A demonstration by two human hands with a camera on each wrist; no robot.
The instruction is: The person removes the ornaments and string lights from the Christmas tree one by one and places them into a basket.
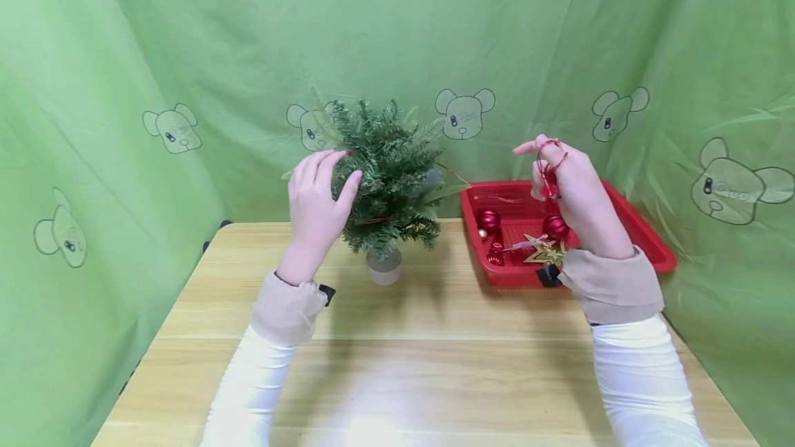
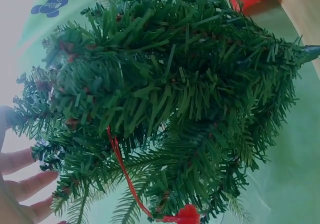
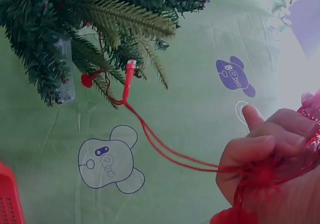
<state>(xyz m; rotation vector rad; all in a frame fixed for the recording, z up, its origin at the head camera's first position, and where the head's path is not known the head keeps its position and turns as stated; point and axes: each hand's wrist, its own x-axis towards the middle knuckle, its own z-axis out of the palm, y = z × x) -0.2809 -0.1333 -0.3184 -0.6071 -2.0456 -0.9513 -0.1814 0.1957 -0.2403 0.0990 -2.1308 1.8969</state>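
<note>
A small artificial Christmas tree (image 1: 388,185) stands in a whitish base (image 1: 384,269) at the table's back. My left hand (image 1: 318,188) is at the tree's left side, its thumb and fingers spread apart by the branches. In the left wrist view a red wire (image 2: 128,179) with a red bulb piece (image 2: 188,215) hangs among the needles. To the right of the tree, my right hand (image 1: 577,188) grips a bundle of red string lights (image 1: 549,178) above the basket. From its fingers the doubled wire runs to the branches, past a red bulb (image 3: 128,84).
Below my right hand a red plastic basket (image 1: 509,280) holds red ball ornaments (image 1: 488,219), a gold star (image 1: 546,254) and smaller pieces. Wooden tabletop (image 1: 397,364) extends in front of the tree. A green curtain (image 1: 373,33) encloses the back and sides.
</note>
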